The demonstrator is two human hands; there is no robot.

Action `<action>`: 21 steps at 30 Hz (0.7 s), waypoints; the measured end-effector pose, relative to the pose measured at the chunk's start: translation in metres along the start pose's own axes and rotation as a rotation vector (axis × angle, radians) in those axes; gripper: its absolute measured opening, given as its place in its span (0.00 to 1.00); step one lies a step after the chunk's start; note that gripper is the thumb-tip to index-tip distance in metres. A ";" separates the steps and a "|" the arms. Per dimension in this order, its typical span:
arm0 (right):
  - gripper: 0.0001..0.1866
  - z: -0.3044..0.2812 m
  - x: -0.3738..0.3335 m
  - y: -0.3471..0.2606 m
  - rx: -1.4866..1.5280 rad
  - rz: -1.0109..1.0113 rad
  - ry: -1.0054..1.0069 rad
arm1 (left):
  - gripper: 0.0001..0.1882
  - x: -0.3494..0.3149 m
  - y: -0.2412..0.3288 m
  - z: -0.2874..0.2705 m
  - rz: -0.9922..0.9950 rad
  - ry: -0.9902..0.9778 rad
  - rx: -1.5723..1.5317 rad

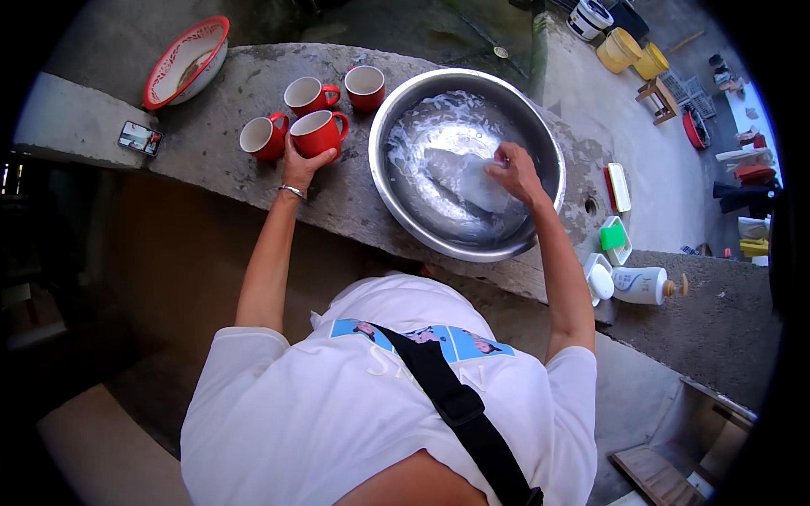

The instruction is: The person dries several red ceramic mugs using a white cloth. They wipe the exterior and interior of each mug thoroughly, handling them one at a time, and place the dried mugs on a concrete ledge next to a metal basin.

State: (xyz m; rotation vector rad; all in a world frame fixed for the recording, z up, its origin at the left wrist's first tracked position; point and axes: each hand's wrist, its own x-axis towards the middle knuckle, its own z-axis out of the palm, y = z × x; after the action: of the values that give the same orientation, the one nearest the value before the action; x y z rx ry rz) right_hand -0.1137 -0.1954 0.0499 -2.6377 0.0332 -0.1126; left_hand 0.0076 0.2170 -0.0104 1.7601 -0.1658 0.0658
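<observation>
My left hand (301, 165) is wrapped around the lower part of a red mug (310, 135) with a white inside, which stands upright at the near edge of its group. Three more red mugs crowd round it: one to the left (263, 140), one behind (307, 97) and one farther right (364, 90). Over the large steel basin (385, 202), my right hand (515, 174) pinches a pale, see-through cloth-like piece (483, 187) that trails into the water. Its exact kind is unclear through the ripples and glare.
The concrete ledge carries a phone (140, 138) and a red-rimmed enamel basin (192, 66) at left. On the right are a green sponge (612, 236) in a dish, a white soap dish (600, 281) and a white pump bottle (639, 285). Yellow buckets (620, 51) stand far right.
</observation>
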 end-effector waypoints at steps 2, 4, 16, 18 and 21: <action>0.12 -0.025 0.004 -0.045 0.331 0.059 -0.040 | 0.51 -0.003 -0.009 0.000 -0.032 0.080 0.136; 0.11 -0.040 0.005 -0.071 0.333 -0.020 0.004 | 0.55 0.000 -0.015 0.001 -0.040 0.116 0.210; 0.15 0.024 0.006 0.028 0.292 0.323 0.246 | 0.54 -0.005 -0.018 0.008 0.017 0.123 0.195; 0.19 0.032 0.005 0.034 0.069 0.397 0.212 | 0.54 -0.007 -0.019 0.006 0.043 0.129 0.212; 0.23 0.017 0.012 0.018 0.006 0.727 -0.073 | 0.56 -0.013 -0.020 0.003 0.113 0.123 0.221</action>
State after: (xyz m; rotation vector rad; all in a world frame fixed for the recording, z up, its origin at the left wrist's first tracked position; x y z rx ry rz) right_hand -0.1001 -0.2030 0.0271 -2.4522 0.9435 0.2294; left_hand -0.0024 0.2184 -0.0318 1.9595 -0.1733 0.2828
